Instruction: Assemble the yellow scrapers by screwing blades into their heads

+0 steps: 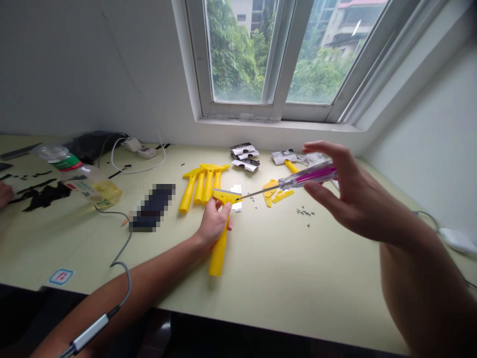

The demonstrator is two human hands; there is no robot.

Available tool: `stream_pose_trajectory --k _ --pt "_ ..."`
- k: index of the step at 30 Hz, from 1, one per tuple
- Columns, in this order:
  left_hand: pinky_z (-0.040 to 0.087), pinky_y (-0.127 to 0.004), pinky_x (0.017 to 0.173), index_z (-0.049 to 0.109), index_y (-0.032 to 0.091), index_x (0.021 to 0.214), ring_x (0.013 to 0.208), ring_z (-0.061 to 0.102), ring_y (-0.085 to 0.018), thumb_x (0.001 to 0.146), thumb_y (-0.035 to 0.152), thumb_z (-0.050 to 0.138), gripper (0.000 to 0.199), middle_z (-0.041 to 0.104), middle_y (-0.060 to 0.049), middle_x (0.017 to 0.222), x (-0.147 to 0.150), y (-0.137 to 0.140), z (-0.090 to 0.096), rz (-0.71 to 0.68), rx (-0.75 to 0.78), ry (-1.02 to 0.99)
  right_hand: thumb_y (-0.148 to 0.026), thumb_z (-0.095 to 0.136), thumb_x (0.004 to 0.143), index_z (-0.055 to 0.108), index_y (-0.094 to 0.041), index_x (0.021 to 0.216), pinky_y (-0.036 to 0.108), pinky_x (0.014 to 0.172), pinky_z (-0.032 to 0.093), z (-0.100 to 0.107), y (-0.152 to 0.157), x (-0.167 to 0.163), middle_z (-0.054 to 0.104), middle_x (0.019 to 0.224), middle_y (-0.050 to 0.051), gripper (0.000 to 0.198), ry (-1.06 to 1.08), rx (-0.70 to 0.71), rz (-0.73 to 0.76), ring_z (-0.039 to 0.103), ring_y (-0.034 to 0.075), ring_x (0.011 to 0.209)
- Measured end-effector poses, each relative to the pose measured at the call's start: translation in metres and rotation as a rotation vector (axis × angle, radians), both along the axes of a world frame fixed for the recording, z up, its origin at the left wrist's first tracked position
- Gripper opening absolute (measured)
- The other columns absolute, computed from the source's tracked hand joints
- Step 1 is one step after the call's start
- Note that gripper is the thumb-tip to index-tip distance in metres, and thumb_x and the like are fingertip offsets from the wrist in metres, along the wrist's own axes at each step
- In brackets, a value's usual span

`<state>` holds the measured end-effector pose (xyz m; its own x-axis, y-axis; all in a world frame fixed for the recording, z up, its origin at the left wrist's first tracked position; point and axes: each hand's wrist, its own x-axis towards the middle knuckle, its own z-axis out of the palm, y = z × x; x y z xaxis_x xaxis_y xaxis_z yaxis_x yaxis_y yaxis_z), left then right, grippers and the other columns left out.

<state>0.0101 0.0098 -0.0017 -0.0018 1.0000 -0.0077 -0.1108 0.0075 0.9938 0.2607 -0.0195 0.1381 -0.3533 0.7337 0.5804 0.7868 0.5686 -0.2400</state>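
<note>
My left hand [216,221] is closed around the neck of a yellow scraper [219,251], whose handle points down toward me and whose wide head carries a grey blade edge. In my right hand [345,191] is a screwdriver [307,176] with a clear and purple handle, gripped between thumb and fingers. Its thin shaft slants left, and the tip meets the right side of the scraper's head. Small screws [305,212] lie loose on the table below the screwdriver. Flat yellow pieces [282,196] rest behind its shaft, and thin silver plates [237,205] lie just behind the scraper.
Several yellow scrapers [210,183] lie side by side at the back. Black-and-white packaging [246,158] sits under the window. To the left are a pixelated dark object [152,209], a tilted plastic bottle [89,184] and black scraps [48,195]. Another person's hand [5,194] shows at the far left.
</note>
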Motion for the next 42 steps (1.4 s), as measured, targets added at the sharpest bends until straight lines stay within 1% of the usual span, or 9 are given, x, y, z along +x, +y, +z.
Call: stream_pose_trajectory --k 8,11,15,19,27,30,34,38,42 --pt "0.037 -0.019 0.035 0.045 0.020 0.095 0.036 0.047 -0.002 0.079 0.034 0.061 0.027 0.060 0.002 0.091 0.001 -0.002 0.002 -0.011 -0.008 -0.014 -0.042 0.060 0.086 0.043 -0.030 0.133 0.039 0.071 0.055 -0.001 0.006 0.006 0.068 0.107 0.005 0.052 0.006 -0.039 0.062 0.068 0.024 0.083" --pt "0.038 -0.019 0.035 0.046 0.020 0.097 0.036 0.047 -0.001 0.079 0.034 0.061 0.027 0.060 0.002 0.092 0.001 -0.002 0.003 -0.012 -0.008 -0.013 -0.043 0.059 0.087 0.047 -0.032 0.128 0.040 0.068 0.055 -0.002 0.008 0.007 0.069 0.094 0.002 0.044 -0.009 0.006 -0.051 0.068 0.025 0.078" --pt "0.037 -0.019 0.035 0.045 0.020 0.096 0.036 0.047 -0.001 0.079 0.033 0.061 0.026 0.059 0.001 0.095 0.001 -0.002 0.002 -0.015 0.006 -0.014 -0.041 0.060 0.086 0.042 -0.029 0.134 0.041 0.075 0.055 0.000 0.007 0.008 0.066 0.112 0.006 0.053 0.002 -0.010 0.070 0.068 0.025 0.086" --pt "0.037 -0.019 0.035 0.045 0.020 0.098 0.036 0.048 0.000 0.081 0.032 0.059 0.025 0.058 -0.002 0.105 0.002 -0.003 0.000 -0.035 0.019 -0.005 -0.041 0.063 0.084 0.055 -0.029 0.118 0.037 0.067 0.056 0.002 0.005 0.009 0.070 0.097 0.002 0.036 0.005 -0.045 0.023 0.069 0.023 0.075" --pt "0.036 -0.019 0.035 0.044 0.021 0.101 0.036 0.048 0.000 0.083 0.031 0.057 0.025 0.055 -0.001 0.105 0.002 -0.005 0.001 -0.050 0.024 0.003 -0.040 0.060 0.087 0.046 -0.030 0.126 0.039 0.065 0.056 -0.001 0.005 0.005 0.068 0.102 0.003 0.043 0.013 -0.020 -0.019 0.068 0.023 0.075" --pt "0.036 -0.019 0.035 0.044 0.020 0.100 0.036 0.048 0.000 0.083 0.032 0.058 0.025 0.056 -0.001 0.104 0.002 -0.005 -0.001 -0.040 0.026 -0.002 -0.039 0.061 0.086 0.044 -0.031 0.128 0.037 0.068 0.057 -0.001 0.006 0.006 0.066 0.113 0.004 0.046 0.028 -0.067 0.076 0.069 0.022 0.079" --pt "0.036 -0.019 0.035 0.044 0.020 0.099 0.036 0.047 0.000 0.082 0.032 0.058 0.024 0.057 -0.001 0.105 0.002 -0.004 0.000 -0.044 0.029 -0.007 -0.043 0.068 0.081 0.050 -0.028 0.125 0.034 0.066 0.056 -0.003 0.010 0.012 0.068 0.101 0.004 0.050 0.057 -0.010 0.024 0.069 0.022 0.077" --pt "0.037 -0.020 0.036 0.045 0.020 0.099 0.036 0.048 0.000 0.082 0.033 0.058 0.025 0.057 -0.002 0.107 0.002 -0.004 0.005 -0.028 0.034 -0.001 -0.036 0.069 0.082 0.050 -0.030 0.125 0.036 0.075 0.057 -0.004 0.015 0.012 0.066 0.109 0.004 0.048 0.194 -0.072 0.209 0.068 0.022 0.088" --pt "0.039 -0.020 0.037 0.045 0.021 0.099 0.037 0.049 -0.001 0.082 0.034 0.059 0.025 0.057 -0.002 0.109 0.001 -0.004 0.010 -0.007 0.066 -0.020 -0.031 0.072 0.080 0.052 -0.031 0.120 0.032 0.056 0.054 -0.004 0.022 0.012 0.066 0.089 0.004 0.045 0.544 0.040 0.201 0.065 0.020 0.072"
